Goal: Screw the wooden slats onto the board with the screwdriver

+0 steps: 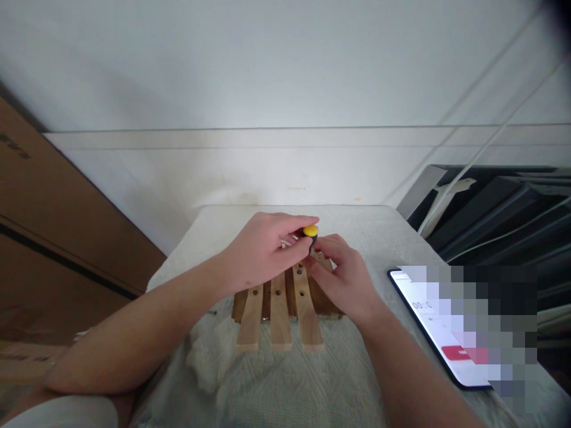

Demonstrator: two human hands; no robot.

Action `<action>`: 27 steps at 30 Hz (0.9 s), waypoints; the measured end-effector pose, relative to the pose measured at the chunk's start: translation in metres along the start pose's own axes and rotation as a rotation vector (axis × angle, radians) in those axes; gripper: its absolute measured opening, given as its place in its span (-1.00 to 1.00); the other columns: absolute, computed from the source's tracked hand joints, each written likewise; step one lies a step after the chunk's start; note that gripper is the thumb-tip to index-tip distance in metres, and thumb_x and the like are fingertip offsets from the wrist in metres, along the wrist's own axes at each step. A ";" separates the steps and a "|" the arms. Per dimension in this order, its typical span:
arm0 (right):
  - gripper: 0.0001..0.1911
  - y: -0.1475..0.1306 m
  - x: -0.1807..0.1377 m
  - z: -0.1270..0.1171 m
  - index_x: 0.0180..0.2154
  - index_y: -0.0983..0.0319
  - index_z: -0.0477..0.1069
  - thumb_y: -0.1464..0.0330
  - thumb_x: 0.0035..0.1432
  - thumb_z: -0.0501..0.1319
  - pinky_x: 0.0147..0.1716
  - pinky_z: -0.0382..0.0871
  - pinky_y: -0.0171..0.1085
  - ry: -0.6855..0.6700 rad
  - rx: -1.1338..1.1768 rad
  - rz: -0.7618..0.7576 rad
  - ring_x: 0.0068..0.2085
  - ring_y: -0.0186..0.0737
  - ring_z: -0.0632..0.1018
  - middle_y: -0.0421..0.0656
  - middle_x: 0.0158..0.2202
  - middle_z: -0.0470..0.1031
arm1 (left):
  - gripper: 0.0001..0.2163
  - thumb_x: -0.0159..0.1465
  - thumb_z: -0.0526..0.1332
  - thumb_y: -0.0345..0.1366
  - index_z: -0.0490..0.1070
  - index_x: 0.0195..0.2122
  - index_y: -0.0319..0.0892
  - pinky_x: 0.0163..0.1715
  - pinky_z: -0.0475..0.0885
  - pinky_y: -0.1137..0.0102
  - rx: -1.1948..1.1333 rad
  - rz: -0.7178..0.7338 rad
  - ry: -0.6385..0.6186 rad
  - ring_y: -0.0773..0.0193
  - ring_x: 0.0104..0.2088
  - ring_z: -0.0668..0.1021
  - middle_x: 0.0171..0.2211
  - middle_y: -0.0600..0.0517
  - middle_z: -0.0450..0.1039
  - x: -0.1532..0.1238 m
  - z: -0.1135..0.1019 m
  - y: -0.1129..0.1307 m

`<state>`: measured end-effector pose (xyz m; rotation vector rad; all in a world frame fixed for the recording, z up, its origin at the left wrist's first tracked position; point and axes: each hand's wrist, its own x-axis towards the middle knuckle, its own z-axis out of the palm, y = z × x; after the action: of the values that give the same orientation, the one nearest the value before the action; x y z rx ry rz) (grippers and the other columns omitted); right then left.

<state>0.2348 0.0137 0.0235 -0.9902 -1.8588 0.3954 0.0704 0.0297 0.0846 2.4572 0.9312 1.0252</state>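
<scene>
Yellow-capped tool [310, 231] is pinched by the left hand [263, 252], just beside the right hand [344, 280], which is curled on the slats [279, 312] lying lengthwise beneath.

Pale tan wooden slats [280, 312] lie on a cream textured cloth [285, 380]; the small tool's cap [311, 230] is yellow.

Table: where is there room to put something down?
Bare cloth lies just below the wooden slats, nearest you, and beyond them toward the wall. Crowded: left hand and right hand meet at the yellow-capped tool; phone on the right.
</scene>
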 end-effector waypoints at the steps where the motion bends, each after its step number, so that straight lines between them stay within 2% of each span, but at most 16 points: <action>1: -0.92 0.001 0.000 0.000 -0.35 0.16 0.46 0.40 0.12 0.18 -0.27 0.34 -0.17 0.015 -0.005 0.014 -0.29 -0.18 0.49 -0.18 -0.39 0.52 | -0.75 0.24 0.17 -0.36 0.51 -0.07 -0.21 -0.24 0.54 0.46 -0.010 -0.018 0.011 0.32 -0.30 0.63 -0.14 -0.05 0.58 0.000 0.000 -0.001; 3: -0.98 0.004 0.000 0.001 -0.38 0.16 0.45 0.38 0.07 0.25 -0.30 0.34 -0.19 0.073 -0.038 0.052 -0.31 -0.18 0.48 -0.18 -0.41 0.51 | -0.76 0.21 0.24 -0.30 0.52 -0.12 -0.24 -0.30 0.55 0.46 -0.018 -0.063 0.073 0.30 -0.32 0.62 -0.18 -0.07 0.59 0.000 0.002 -0.001; 5: -0.94 0.006 0.000 0.003 -0.42 0.17 0.43 0.37 0.02 0.30 -0.33 0.33 -0.20 0.126 -0.072 0.083 -0.32 -0.18 0.48 -0.19 -0.45 0.49 | -0.79 0.16 0.30 -0.25 0.55 -0.23 -0.25 -0.39 0.54 0.49 -0.005 -0.103 0.126 0.31 -0.38 0.61 -0.31 -0.04 0.60 0.000 0.003 0.001; 7: -0.93 0.007 0.000 0.004 -0.39 0.18 0.43 0.36 0.02 0.30 -0.31 0.34 -0.19 0.149 -0.079 0.065 -0.30 -0.16 0.49 -0.17 -0.42 0.51 | -0.84 0.16 0.30 -0.26 0.56 -0.30 -0.23 -0.41 0.52 0.52 0.009 -0.106 0.119 0.33 -0.41 0.60 -0.39 0.01 0.60 0.000 0.003 0.003; 10: -0.91 0.005 0.000 0.004 -0.29 0.17 0.46 0.36 0.10 0.24 -0.22 0.35 -0.14 0.106 -0.041 -0.016 -0.24 -0.15 0.51 -0.14 -0.31 0.55 | -0.83 0.20 0.22 -0.34 0.56 -0.21 -0.19 -0.39 0.52 0.53 -0.017 -0.090 0.057 0.36 -0.40 0.61 -0.33 0.02 0.61 0.001 0.000 0.004; 12: -0.91 0.004 0.000 0.003 -0.29 0.16 0.47 0.36 0.12 0.21 -0.25 0.36 -0.15 0.073 -0.014 -0.019 -0.26 -0.16 0.51 -0.15 -0.33 0.55 | -0.79 0.20 0.21 -0.33 0.55 -0.16 -0.18 -0.40 0.52 0.52 -0.026 -0.105 0.049 0.35 -0.40 0.61 -0.26 0.01 0.61 0.001 0.000 0.004; 15: -0.96 0.004 0.000 0.004 -0.39 0.17 0.44 0.36 0.04 0.26 -0.35 0.34 -0.19 0.114 -0.036 0.069 -0.33 -0.17 0.48 -0.18 -0.42 0.52 | -0.77 0.14 0.30 -0.22 0.56 -0.22 -0.20 -0.44 0.51 0.50 0.026 -0.114 0.109 0.33 -0.42 0.59 -0.28 -0.02 0.61 0.000 0.001 0.005; 17: -0.95 0.003 0.000 0.004 -0.41 0.18 0.42 0.37 0.01 0.28 -0.35 0.33 -0.19 0.137 -0.057 0.073 -0.33 -0.17 0.48 -0.18 -0.43 0.51 | -0.80 0.13 0.32 -0.20 0.57 -0.28 -0.20 -0.44 0.50 0.50 0.081 -0.087 0.136 0.33 -0.44 0.58 -0.35 0.00 0.60 -0.001 0.001 0.006; 19: -0.99 0.001 0.000 0.003 -0.40 0.17 0.42 0.39 0.05 0.24 -0.30 0.33 -0.17 0.099 -0.048 0.004 -0.32 -0.17 0.48 -0.18 -0.41 0.52 | -0.84 0.17 0.28 -0.27 0.58 -0.28 -0.18 -0.42 0.50 0.49 0.132 -0.053 0.123 0.32 -0.42 0.59 -0.37 0.01 0.60 -0.002 0.000 0.009; 22: -0.93 -0.001 0.000 0.002 -0.38 0.17 0.42 0.42 0.11 0.17 -0.24 0.33 -0.15 0.027 -0.016 -0.085 -0.31 -0.19 0.49 -0.18 -0.40 0.54 | -0.79 0.17 0.22 -0.38 0.57 -0.18 -0.18 -0.37 0.50 0.47 0.182 -0.023 0.094 0.30 -0.37 0.60 -0.30 0.01 0.61 -0.004 -0.001 0.012; 24: -0.96 0.001 0.000 0.003 -0.37 0.17 0.42 0.41 0.09 0.20 -0.27 0.34 -0.16 0.060 -0.026 -0.052 -0.31 -0.18 0.48 -0.18 -0.39 0.53 | -0.77 0.16 0.23 -0.37 0.55 -0.16 -0.20 -0.35 0.50 0.45 0.199 -0.026 0.106 0.28 -0.34 0.61 -0.26 -0.02 0.61 -0.003 0.000 0.012; 27: -0.94 0.005 -0.001 0.007 -0.40 0.17 0.37 0.37 0.03 0.25 -0.35 0.33 -0.20 0.156 -0.075 0.060 -0.34 -0.17 0.47 -0.18 -0.44 0.48 | -0.81 0.15 0.30 -0.24 0.56 -0.26 -0.21 -0.40 0.49 0.45 0.199 -0.049 0.159 0.30 -0.40 0.58 -0.33 -0.02 0.60 -0.002 0.002 0.009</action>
<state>0.2316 0.0166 0.0165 -1.0985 -1.7166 0.2772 0.0745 0.0216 0.0866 2.5252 1.1911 1.1758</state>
